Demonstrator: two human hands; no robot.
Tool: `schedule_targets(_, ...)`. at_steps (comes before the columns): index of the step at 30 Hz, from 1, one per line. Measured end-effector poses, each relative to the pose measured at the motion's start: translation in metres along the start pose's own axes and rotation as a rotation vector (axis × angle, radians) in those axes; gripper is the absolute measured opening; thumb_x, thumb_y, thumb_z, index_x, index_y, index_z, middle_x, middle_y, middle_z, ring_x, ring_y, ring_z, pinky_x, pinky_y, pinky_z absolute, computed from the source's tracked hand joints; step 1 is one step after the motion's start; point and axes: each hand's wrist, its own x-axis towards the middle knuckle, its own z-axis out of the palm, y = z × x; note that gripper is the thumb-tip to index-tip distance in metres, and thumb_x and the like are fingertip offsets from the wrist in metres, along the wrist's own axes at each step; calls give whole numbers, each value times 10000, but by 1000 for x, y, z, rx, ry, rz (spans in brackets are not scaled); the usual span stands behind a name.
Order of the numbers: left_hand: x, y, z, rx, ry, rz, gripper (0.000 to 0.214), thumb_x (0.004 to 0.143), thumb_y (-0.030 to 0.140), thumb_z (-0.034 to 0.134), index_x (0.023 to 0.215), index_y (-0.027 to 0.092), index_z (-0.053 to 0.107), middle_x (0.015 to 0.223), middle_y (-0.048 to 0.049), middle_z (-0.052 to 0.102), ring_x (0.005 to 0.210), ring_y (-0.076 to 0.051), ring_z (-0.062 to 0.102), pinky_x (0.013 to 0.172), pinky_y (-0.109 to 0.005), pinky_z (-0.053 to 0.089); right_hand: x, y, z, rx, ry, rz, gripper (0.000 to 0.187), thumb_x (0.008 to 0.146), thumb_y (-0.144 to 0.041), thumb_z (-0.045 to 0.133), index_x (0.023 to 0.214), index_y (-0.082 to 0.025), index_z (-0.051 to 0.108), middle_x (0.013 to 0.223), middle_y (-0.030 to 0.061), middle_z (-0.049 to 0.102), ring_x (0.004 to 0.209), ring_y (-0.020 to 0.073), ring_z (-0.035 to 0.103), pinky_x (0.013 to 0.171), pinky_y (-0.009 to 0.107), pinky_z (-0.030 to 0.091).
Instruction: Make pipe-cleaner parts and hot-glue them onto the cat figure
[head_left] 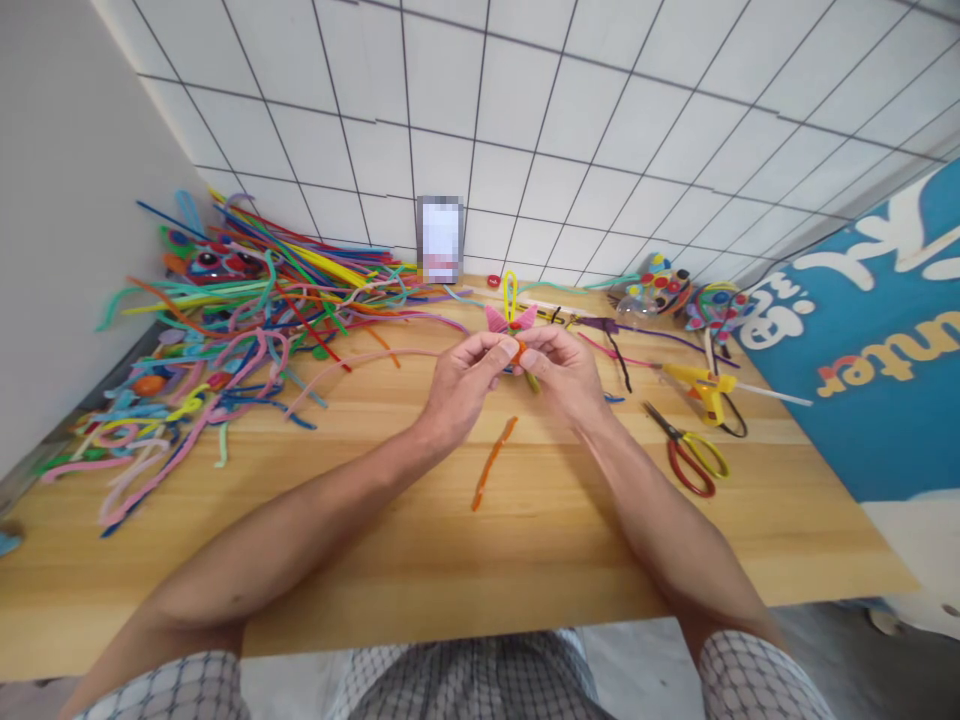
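Note:
Both hands meet over the middle of the table. Thumb and fingers of my left hand [466, 378] pinch a small orange piece [519, 349], which looks like coiled pipe cleaner. From the other side my right hand [561, 368] pinches the same piece. Just beyond the fingertips is a pink craft figure [498, 319] with pointed ear-like shapes and a yellow loop [511, 292] on top; the fingers hide its lower part. A loose orange pipe cleaner length [493, 465] lies on the wood nearer to me.
A tangled heap of coloured pipe cleaners [255, 340] covers the left side. A phone [440, 240] leans on the tiled wall. To the right lie scissors [686, 455], a yellow glue gun [701, 385] and decorated craft pieces [660, 290]. The table's front edge is close to my body.

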Motion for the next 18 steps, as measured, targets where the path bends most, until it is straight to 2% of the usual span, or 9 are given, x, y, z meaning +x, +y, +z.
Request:
schedule_targets(12,0,2,-4,94,-16,35,339,810,546,843,808,214,773,656,11,633,571,-113,430,558,-280,365,-1,-2,-4,-12,5,-30,460,733,-615,932,993,-269,775,793,-26,746,657,149,694,663,315,608)
schedule_targets(18,1,6,-5,147,-49,70,315,835,518,827,789,210,775,689,-7,657,637,-135,522,602,-284,418,-2,-2,-6,-90,14,-66,400,796,-591,893,994,-267,769,818,-14,754,685,159,704,690,333,621)
